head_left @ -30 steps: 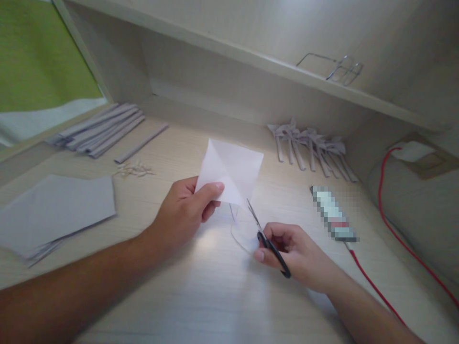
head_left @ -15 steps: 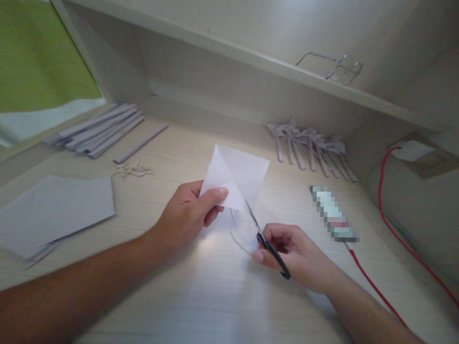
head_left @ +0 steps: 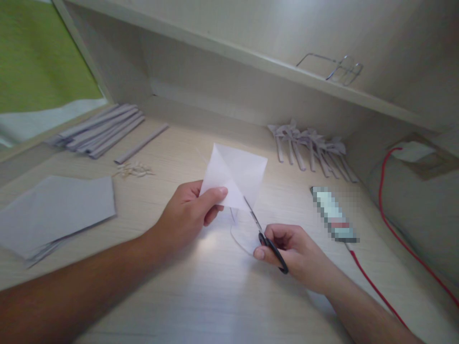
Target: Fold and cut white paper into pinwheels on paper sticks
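My left hand [head_left: 197, 203] pinches a white square of paper [head_left: 244, 174] by its left corner, thumb on top, above the desk. Crease lines run across the sheet. In my right hand [head_left: 290, 248] is a pair of scissors [head_left: 270, 248] with black handles, my fingers closed around the loops. Its blades reach the sheet's lower right edge, near a diagonal crease. Whether the blades have cut into the paper there is hard to make out. A thin pale strand curves on the desk between my hands, partly behind the right thumb.
Rolled paper tubes [head_left: 103, 129] are piled at the back left, with one loose tube [head_left: 141, 143] beside them. Nearer lie small cotton swabs [head_left: 134, 169] and stacked paper sheets [head_left: 68, 205]. Paper pinwheels [head_left: 308, 143] line the back right. A phone [head_left: 333, 215] with a red cable [head_left: 376, 291] lies right.
The scissors have turned slightly, their handles rising a little. The paper has shifted slightly left. Both hands keep their grip.
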`<state>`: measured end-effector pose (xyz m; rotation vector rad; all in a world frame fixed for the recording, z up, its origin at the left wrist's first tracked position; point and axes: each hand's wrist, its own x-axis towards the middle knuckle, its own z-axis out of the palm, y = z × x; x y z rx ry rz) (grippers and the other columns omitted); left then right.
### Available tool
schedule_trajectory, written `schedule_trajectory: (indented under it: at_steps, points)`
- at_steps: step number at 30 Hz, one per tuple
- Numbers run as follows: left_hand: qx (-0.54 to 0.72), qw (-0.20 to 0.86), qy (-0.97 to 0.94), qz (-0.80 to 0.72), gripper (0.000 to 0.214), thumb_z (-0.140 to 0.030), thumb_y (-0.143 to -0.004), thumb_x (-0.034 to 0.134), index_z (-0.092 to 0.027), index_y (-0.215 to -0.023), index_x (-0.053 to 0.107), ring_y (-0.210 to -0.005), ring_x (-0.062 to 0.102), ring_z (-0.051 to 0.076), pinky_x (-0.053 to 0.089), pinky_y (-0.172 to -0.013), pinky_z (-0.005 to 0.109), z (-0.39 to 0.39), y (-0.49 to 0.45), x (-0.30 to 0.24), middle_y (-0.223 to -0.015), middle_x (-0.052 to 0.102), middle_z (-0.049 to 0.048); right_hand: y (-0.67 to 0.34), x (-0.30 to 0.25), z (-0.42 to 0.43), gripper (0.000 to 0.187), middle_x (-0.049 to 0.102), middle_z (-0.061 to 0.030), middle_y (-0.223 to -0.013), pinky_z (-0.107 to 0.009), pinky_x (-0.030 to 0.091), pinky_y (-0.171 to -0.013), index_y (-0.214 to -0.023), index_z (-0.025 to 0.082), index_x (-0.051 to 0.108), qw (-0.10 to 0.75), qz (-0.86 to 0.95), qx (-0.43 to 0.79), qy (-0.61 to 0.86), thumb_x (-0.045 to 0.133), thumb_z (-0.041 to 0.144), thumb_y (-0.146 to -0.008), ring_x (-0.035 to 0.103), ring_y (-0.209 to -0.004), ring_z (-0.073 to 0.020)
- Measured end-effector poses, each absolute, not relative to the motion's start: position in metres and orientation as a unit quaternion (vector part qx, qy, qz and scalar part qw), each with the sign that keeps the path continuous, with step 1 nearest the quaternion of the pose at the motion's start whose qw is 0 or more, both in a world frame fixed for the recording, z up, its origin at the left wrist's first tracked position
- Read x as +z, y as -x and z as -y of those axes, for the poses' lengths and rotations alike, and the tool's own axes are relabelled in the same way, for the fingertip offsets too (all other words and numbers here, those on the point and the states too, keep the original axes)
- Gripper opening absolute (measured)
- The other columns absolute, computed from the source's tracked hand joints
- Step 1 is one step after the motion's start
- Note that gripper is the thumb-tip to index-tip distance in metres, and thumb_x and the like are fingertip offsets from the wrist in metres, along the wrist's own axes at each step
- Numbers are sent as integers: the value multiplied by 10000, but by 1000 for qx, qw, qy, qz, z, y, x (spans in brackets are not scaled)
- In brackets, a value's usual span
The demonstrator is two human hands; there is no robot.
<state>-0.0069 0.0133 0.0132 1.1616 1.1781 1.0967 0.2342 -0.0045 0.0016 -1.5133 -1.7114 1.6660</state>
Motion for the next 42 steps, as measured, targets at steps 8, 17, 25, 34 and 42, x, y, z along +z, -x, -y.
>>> schedule_trajectory:
  at_steps: [8,17,25,34,42]
  points:
    - [435,542,-507,-509,404,-390,-860,579,-203,-514,489,-452,377,117,284,-485,267,-13,4,19,-439,447,-28,-234,2,4,451,375,71,-591,-259,198,-499,-662,183,515,156,599,578,532,842,486,-731,309,-562,-91]
    - [416,560,-524,-488,397,-382,-862,570,-203,-519,480,-464,356,114,277,-483,261,-11,4,17,-458,437,-32,-234,1,4,448,380,70,-591,-260,199,-496,-671,185,527,157,599,581,529,851,491,-715,317,-559,-94]
    - [416,554,-526,-493,409,-383,-866,567,-202,-511,473,-466,360,114,282,-484,260,-11,3,18,-462,438,-28,-233,2,4,463,387,69,-582,-261,195,-494,-654,186,511,162,592,581,534,849,497,-716,311,-552,-92]
    - [406,563,-525,-492,402,-419,-833,573,-209,-514,452,-463,354,114,286,-462,252,-11,2,16,-470,429,-28,-234,2,5,458,390,68,-587,-258,205,-498,-655,185,521,160,596,580,531,851,497,-716,319,-558,-95]
    - [407,568,-524,-487,394,-397,-842,575,-205,-522,451,-473,351,110,280,-472,253,-10,1,17,-476,429,-32,-234,0,4,461,378,72,-578,-260,188,-493,-646,185,515,171,586,586,533,862,482,-705,300,-552,-91]
